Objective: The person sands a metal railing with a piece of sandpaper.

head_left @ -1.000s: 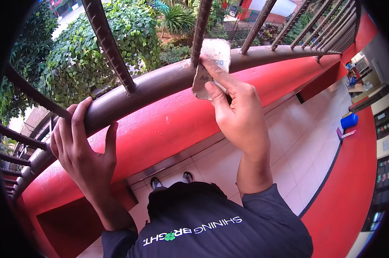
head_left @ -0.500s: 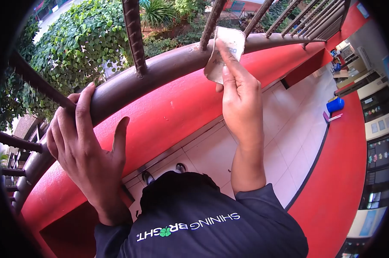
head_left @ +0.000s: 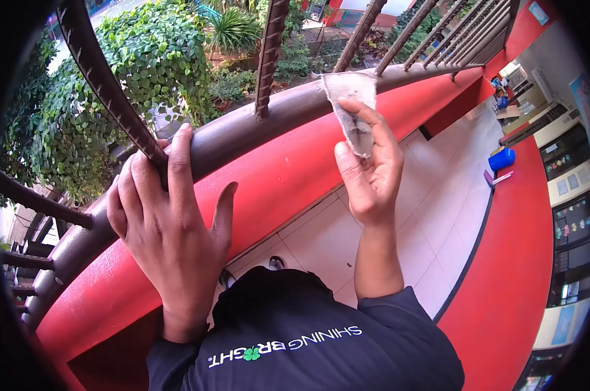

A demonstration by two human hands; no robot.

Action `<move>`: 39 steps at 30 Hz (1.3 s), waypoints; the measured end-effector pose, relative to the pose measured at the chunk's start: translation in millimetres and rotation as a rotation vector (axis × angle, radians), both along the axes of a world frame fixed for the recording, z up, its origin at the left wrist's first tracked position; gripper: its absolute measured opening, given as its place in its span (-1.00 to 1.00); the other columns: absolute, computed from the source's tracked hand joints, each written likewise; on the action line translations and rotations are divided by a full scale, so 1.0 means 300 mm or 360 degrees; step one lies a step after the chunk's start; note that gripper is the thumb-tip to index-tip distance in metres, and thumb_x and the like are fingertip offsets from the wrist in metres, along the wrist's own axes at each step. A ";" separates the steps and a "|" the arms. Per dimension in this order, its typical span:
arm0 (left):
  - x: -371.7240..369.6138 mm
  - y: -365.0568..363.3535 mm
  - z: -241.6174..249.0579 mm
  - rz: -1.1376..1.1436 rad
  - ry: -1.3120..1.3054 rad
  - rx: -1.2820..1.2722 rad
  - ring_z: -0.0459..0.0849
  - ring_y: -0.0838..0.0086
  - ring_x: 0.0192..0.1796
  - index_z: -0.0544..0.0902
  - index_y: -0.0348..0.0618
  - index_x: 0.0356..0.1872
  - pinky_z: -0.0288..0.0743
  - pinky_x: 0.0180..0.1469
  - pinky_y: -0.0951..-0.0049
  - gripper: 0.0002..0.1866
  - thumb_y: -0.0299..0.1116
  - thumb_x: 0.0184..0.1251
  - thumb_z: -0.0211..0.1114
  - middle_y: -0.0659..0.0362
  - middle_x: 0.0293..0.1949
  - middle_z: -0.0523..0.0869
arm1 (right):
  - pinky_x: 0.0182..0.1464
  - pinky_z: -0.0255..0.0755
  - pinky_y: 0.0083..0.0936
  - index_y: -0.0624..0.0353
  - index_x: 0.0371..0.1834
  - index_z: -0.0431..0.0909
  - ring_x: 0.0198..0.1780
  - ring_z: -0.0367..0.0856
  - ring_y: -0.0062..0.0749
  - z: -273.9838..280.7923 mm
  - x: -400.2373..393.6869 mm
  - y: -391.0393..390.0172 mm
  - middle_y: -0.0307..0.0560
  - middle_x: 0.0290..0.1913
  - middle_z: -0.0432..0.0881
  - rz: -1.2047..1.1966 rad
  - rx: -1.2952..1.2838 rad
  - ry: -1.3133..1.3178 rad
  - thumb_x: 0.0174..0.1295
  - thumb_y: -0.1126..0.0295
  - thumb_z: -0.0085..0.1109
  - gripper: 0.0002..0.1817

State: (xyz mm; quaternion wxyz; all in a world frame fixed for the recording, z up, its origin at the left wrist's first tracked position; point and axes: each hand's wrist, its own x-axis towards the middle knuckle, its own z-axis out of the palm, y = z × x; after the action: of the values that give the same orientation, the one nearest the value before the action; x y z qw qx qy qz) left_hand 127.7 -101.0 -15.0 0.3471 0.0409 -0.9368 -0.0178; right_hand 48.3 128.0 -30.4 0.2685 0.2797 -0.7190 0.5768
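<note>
My right hand (head_left: pixel 368 169) pinches a worn, greyish sheet of sandpaper (head_left: pixel 354 104), lifted just off the brown metal rail (head_left: pixel 256 130). Its top edge hangs near the rail between two upright bars. My left hand (head_left: pixel 168 208) lies over the same rail further left, fingers curled on top and thumb spread below, beside a ribbed upright bar (head_left: pixel 103 78). Another ribbed bar (head_left: pixel 269 52) rises between my hands. Under the rail runs a red painted wall (head_left: pixel 269 189).
Green climbing plants (head_left: pixel 132 72) and a garden lie beyond the bars. A tiled floor (head_left: pixel 451 195) stretches to the right, with a blue bucket (head_left: pixel 505 158) on a red ledge. My dark shirt (head_left: pixel 308 339) fills the bottom of the view.
My right hand has drawn the sandpaper back off the rail and turned it upright. My left hand has slid right along the rail, closer to the near bar.
</note>
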 end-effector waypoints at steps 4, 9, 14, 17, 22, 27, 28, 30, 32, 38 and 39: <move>0.005 -0.007 0.001 -0.0013 -0.0018 0.0018 0.48 0.00 0.39 0.48 0.15 0.54 0.18 0.51 -0.03 -0.13 -0.06 0.15 0.60 -0.04 0.26 0.56 | -0.07 0.63 -0.12 0.27 0.33 0.59 -0.10 0.73 0.22 0.043 -0.103 -0.036 0.35 -0.05 0.72 -0.0363 0.0655 0.0442 0.48 0.52 0.06 -0.61; 0.003 -0.014 -0.001 -0.0020 -0.0042 0.0016 0.47 0.00 0.40 0.47 0.15 0.54 0.19 0.51 -0.02 -0.13 -0.05 0.14 0.60 -0.04 0.28 0.54 | -0.17 0.62 0.05 -0.12 0.38 0.63 -0.18 0.76 0.16 0.120 -0.055 -0.062 0.06 -0.15 0.80 -0.0829 0.1156 0.0036 0.51 0.35 0.11 -0.59; 0.010 -0.015 0.001 -0.0028 -0.0062 0.0020 0.47 0.02 0.40 0.47 0.16 0.54 0.19 0.51 -0.01 -0.12 -0.07 0.12 0.61 -0.01 0.29 0.53 | -0.16 0.63 0.03 -0.17 0.40 0.64 -0.16 0.76 0.17 0.142 -0.028 -0.069 0.11 -0.19 0.80 -0.0983 0.1251 -0.0038 0.45 0.43 0.13 -0.53; 0.003 -0.023 0.004 -0.0040 -0.0053 0.0048 0.47 0.02 0.40 0.47 0.17 0.54 0.20 0.51 -0.01 -0.11 -0.07 0.12 0.61 -0.01 0.28 0.53 | -0.15 0.63 0.02 -0.20 0.40 0.64 -0.15 0.76 0.19 0.120 -0.041 -0.060 0.13 -0.19 0.80 -0.0925 0.1124 0.0032 0.43 0.45 0.12 -0.50; 0.006 -0.021 0.005 -0.0047 -0.0055 0.0022 0.47 0.01 0.40 0.48 0.17 0.54 0.20 0.51 -0.02 -0.12 -0.07 0.13 0.61 -0.03 0.27 0.53 | 0.01 0.63 -0.17 0.04 0.34 0.67 0.05 0.71 0.26 0.139 -0.004 -0.059 0.25 0.07 0.73 -0.0857 0.1101 -0.0156 0.50 0.48 0.12 -0.61; 0.004 -0.004 -0.004 0.0019 -0.0037 0.0023 0.47 -0.01 0.40 0.47 0.19 0.54 0.20 0.52 -0.03 -0.13 -0.07 0.15 0.61 -0.07 0.27 0.53 | 0.11 0.62 -0.26 0.03 0.36 0.65 0.16 0.69 0.21 0.164 -0.013 -0.086 0.17 0.19 0.71 -0.0873 0.1134 -0.0304 0.52 0.48 0.07 -0.60; 0.005 -0.007 -0.004 0.0011 -0.0040 0.0016 0.48 0.00 0.39 0.46 0.19 0.54 0.20 0.51 -0.03 -0.13 -0.07 0.15 0.60 -0.05 0.27 0.53 | 0.11 0.62 -0.27 0.03 0.37 0.65 0.17 0.68 0.21 0.157 -0.007 -0.081 0.16 0.19 0.71 -0.0818 0.1077 -0.0295 0.53 0.48 0.06 -0.60; 0.003 -0.017 -0.010 -0.0012 -0.0014 0.0009 0.48 0.01 0.39 0.46 0.19 0.55 0.20 0.51 -0.02 -0.13 -0.06 0.16 0.60 -0.05 0.26 0.54 | 0.12 0.62 -0.27 0.03 0.37 0.64 0.19 0.67 0.21 0.148 -0.010 -0.087 0.16 0.19 0.71 -0.0766 0.0998 -0.0279 0.53 0.48 0.05 -0.59; -0.002 -0.017 -0.013 -0.0007 0.0017 0.0020 0.49 0.01 0.38 0.45 0.19 0.55 0.20 0.51 -0.02 -0.12 -0.06 0.16 0.60 -0.04 0.26 0.54 | 0.11 0.62 -0.25 0.05 0.35 0.65 0.15 0.69 0.21 0.146 -0.046 -0.098 0.17 0.13 0.74 -0.0817 0.1030 -0.0221 0.52 0.47 0.06 -0.60; 0.003 -0.031 -0.022 -0.0092 0.0111 -0.0046 0.50 0.04 0.36 0.48 0.18 0.53 0.21 0.49 0.01 -0.15 -0.05 0.16 0.59 -0.01 0.24 0.56 | -0.04 0.63 -0.09 0.07 0.38 0.65 -0.04 0.79 0.14 0.120 0.104 0.087 0.23 -0.07 0.80 -0.0692 0.0983 -0.0390 0.55 0.37 0.04 -0.60; 0.001 -0.031 -0.018 -0.0068 0.0121 -0.0060 0.50 0.04 0.36 0.48 0.18 0.53 0.21 0.49 0.01 -0.15 -0.05 0.16 0.59 -0.01 0.24 0.56 | -0.04 0.64 -0.18 0.15 0.38 0.64 -0.01 0.83 0.06 0.061 0.123 0.165 0.18 -0.02 0.83 -0.0618 0.0790 -0.0398 0.57 0.38 0.03 -0.60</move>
State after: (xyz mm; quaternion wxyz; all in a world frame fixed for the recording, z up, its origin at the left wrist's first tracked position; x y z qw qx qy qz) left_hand 128.1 -110.4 -20.3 0.3828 0.0135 -0.9237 -0.0091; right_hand 85.1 177.5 -12.2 0.2068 0.1217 -0.9047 0.3522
